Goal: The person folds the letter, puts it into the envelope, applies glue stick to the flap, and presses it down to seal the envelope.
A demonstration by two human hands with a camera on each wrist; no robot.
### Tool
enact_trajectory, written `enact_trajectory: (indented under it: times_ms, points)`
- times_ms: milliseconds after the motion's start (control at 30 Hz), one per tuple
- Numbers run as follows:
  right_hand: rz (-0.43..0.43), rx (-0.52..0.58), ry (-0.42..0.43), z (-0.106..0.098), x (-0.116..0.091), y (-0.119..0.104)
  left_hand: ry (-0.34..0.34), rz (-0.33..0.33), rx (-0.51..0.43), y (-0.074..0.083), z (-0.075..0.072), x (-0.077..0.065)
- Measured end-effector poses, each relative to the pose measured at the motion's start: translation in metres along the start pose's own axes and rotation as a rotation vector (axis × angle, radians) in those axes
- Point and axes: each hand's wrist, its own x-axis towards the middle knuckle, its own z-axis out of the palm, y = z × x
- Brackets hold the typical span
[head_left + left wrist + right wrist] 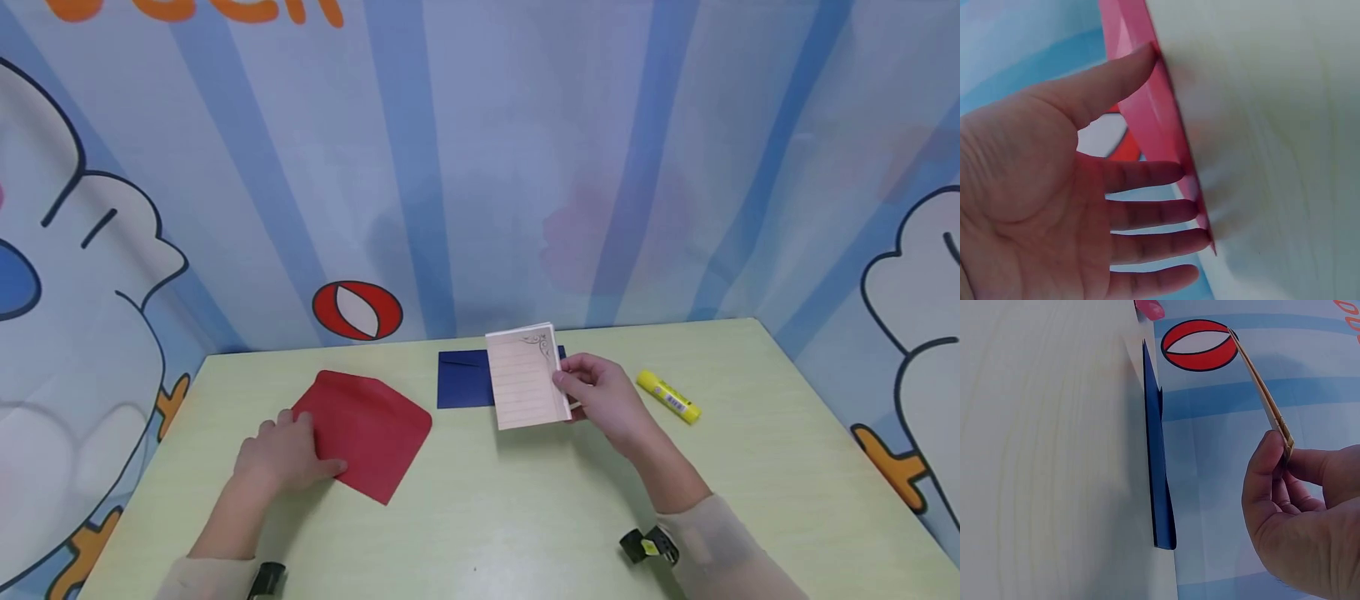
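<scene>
My right hand point(607, 400) pinches a small stack of lined letter paper point(525, 379) with a scroll ornament in one corner. In the right wrist view the paper point(1260, 387) appears edge-on between thumb and fingers, raised off the table. Behind it lies a dark blue envelope point(463, 379), partly covered by the paper in the head view. On the left, a red envelope point(367, 433) lies on the table with its flap side turned away to the back. My left hand point(281, 454) rests at its left edge, fingers stretched out and fingertips touching it.
A yellow glue stick point(669, 397) lies to the right of my right hand. The pale wooden table point(480, 533) ends at the back against a blue striped backdrop point(510, 167) with cartoon prints.
</scene>
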Motion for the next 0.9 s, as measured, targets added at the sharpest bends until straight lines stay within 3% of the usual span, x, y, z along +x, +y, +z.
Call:
enact_trajectory:
  times_ms: [300, 467, 633, 900]
  points:
    - [0.002, -0.006, 0.004, -0.001, 0.000, -0.001, 0.012, 0.048, 0.030, 0.018, 0.005, -0.018]
    - [-0.001, -0.010, 0.004, -0.001, 0.000, -0.001, 0.039, -0.037, -0.038, 0.006, 0.003, -0.011]
    - [0.001, -0.011, 0.001, -0.002, 0.000, -0.001, -0.017, -0.152, -0.121, -0.010, -0.001, 0.001]
    - [0.001, -0.012, 0.006, -0.002, 0.000, -0.001, -0.059, -0.188, -0.205, -0.020, 0.000, 0.013]
